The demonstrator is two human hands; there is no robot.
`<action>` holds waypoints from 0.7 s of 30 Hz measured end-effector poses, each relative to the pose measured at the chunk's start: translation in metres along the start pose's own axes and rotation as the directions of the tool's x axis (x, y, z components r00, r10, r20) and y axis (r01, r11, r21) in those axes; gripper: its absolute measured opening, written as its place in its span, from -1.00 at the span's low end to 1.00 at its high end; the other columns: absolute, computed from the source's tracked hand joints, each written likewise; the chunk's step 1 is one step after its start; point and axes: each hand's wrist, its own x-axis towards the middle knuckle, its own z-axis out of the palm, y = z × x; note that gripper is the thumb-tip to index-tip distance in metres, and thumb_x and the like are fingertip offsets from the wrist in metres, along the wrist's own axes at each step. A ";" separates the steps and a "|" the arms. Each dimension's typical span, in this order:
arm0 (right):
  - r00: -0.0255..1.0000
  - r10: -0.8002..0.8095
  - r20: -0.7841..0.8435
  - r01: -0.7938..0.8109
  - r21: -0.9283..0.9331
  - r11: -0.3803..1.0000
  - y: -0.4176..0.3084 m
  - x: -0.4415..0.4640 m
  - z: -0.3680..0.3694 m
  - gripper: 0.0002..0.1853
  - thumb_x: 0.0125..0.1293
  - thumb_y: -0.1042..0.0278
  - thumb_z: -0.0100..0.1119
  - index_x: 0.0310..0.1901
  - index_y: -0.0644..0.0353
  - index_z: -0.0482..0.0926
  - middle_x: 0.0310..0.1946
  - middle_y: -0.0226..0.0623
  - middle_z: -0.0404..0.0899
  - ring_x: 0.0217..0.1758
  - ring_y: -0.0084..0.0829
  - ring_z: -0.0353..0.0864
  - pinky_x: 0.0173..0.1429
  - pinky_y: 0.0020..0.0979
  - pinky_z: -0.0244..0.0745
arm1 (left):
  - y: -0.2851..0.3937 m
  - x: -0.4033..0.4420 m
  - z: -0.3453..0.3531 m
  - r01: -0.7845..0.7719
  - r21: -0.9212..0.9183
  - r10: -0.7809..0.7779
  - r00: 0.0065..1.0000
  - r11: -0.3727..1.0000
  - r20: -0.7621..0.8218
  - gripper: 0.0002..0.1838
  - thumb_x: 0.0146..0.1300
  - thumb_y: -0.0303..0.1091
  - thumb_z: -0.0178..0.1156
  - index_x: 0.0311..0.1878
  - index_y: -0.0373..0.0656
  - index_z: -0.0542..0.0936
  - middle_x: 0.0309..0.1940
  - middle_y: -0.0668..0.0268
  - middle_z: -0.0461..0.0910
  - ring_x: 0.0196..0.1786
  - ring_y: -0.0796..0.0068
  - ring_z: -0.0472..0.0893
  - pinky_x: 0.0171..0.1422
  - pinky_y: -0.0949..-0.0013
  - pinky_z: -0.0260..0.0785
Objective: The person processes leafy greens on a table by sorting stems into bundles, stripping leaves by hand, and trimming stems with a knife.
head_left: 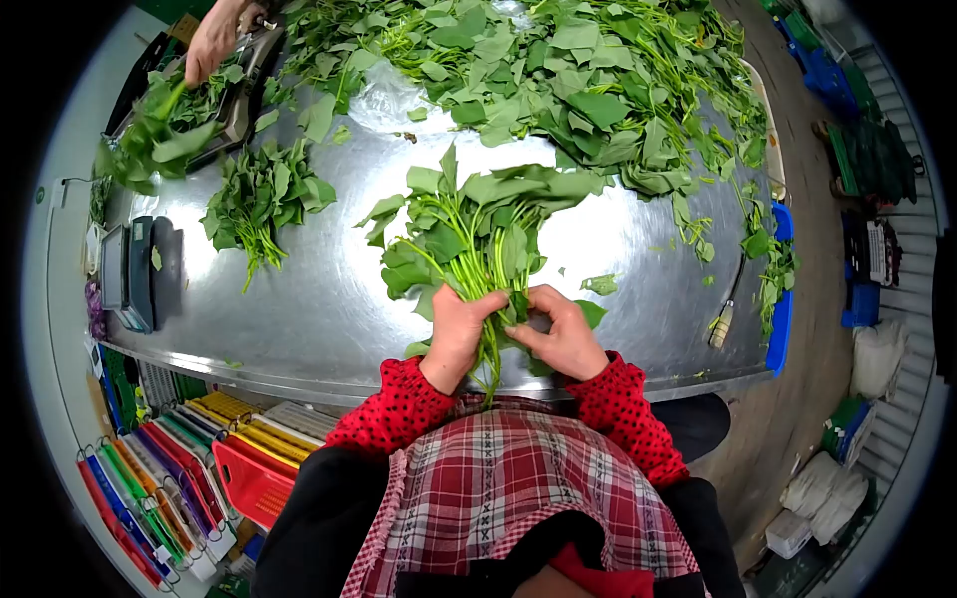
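Upright over the near edge of the metal table (349,239), a bunch of leafy green stems (478,239) has its leaves away from me and its cut ends toward me. My left hand (459,329) is closed around the stems. Right beside it, my right hand (560,334) pinches at the bunch's right side, thumb and fingers together near the stems. A smaller tied-looking bunch (264,204) lies to the left. The large pile of leafy greens (598,90) covers the far side, and a loose leaf (599,285) lies right of my hands.
At the upper left, another person's hand (211,42) is over greens on a tray-like scale. A dark display device (140,274) stands at the left edge. A wooden-handled knife (722,324) lies at the right, by a blue container (781,334). A red basket (254,483) is below left.
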 end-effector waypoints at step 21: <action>0.931 0.332 -0.152 -0.290 0.245 0.925 0.011 0.009 0.006 -0.77 0.36 0.31 0.14 -0.35 0.33 0.59 -0.53 -0.34 0.58 -0.55 -0.47 0.44 -0.41 -0.42 0.38 | -0.021 -0.001 -0.006 -0.255 0.732 0.212 0.965 0.631 0.154 -0.71 -0.13 -0.45 0.39 -0.27 -0.28 0.64 -0.43 0.13 0.68 -0.37 0.23 0.69 -0.24 0.27 0.51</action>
